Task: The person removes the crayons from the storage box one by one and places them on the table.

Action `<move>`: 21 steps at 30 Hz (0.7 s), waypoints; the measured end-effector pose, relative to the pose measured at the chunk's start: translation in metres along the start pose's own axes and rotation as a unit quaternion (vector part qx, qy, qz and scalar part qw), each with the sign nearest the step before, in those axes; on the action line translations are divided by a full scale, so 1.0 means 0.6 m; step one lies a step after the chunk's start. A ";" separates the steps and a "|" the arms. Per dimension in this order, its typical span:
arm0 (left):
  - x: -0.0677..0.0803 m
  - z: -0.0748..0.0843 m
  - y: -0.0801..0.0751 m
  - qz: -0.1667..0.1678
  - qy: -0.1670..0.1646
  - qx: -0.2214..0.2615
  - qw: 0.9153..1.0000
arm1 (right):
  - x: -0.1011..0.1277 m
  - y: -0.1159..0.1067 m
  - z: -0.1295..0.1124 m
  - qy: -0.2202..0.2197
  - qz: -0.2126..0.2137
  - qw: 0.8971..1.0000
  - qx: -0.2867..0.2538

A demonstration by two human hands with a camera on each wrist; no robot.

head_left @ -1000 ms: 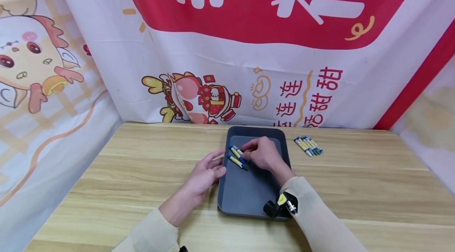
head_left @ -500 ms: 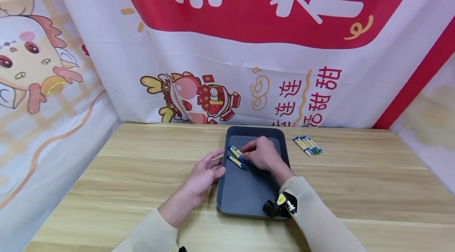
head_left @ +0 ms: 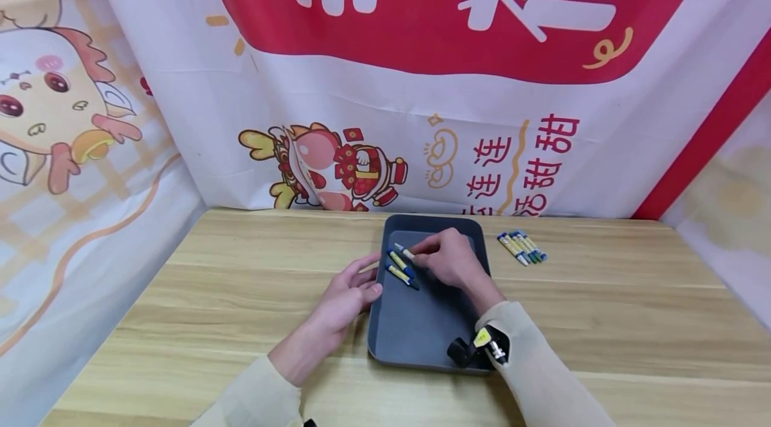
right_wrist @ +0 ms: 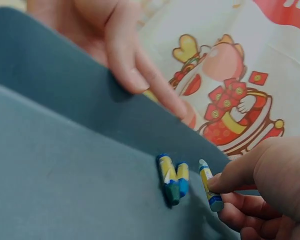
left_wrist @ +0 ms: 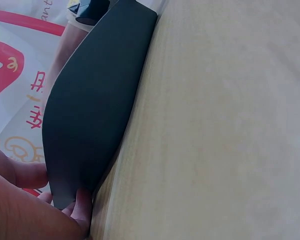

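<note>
In the head view, a dark grey rectangular tray [head_left: 415, 333] stands on the table. My left hand [head_left: 343, 298] holds its left wall, with the thumb over the rim and fingers on the outer side. Inside the tray, my right hand [head_left: 448, 260] pinches a pale-tipped crayon [right_wrist: 210, 187] with a yellow wrapper between thumb and fingers. Beside it, on the tray floor, lie a blue crayon [head_left: 400, 262] and a dark green crayon [head_left: 400, 274], roughly parallel. The left wrist view shows the tray's outer wall [left_wrist: 95, 100] with left fingers [left_wrist: 82, 207] against it.
A row of several crayons [head_left: 522, 247] lies on the wooden table [head_left: 253, 280] to the right of the tray. Behind the table hangs a printed cloth [head_left: 337, 92]. A black wrist camera [head_left: 462, 351] on the right sleeve hangs over the tray's near right corner.
My right hand has shifted slightly up and away with the pale-tipped crayon, which now sits apart from the blue one with more of its tip showing. The left hand stays on the tray.
</note>
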State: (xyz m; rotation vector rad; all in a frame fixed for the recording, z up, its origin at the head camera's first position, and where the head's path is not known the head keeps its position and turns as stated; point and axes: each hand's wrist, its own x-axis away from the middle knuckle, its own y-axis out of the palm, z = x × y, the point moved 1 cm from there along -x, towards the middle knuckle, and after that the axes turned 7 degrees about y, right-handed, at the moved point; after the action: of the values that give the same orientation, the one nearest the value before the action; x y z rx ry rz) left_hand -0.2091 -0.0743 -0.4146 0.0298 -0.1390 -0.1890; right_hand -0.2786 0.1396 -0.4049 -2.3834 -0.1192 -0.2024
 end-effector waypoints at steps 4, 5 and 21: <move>0.000 -0.001 0.000 0.000 0.001 0.001 1.000 | 0.002 -0.008 0.000 0.002 0.011 1.000 -0.007; 0.000 -0.002 0.001 0.000 0.001 0.001 1.000 | 0.003 -0.010 0.001 0.001 0.013 1.000 -0.010; 0.000 -0.001 0.000 0.002 0.004 0.000 1.000 | 0.010 -0.031 -0.002 -0.020 0.048 0.997 -0.061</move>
State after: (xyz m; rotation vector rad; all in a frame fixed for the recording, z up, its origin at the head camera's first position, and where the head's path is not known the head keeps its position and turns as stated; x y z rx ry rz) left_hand -0.2091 -0.0741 -0.4152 0.0309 -0.1318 -0.1858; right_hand -0.2752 0.1524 -0.3906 -2.5090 -0.0125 -0.1186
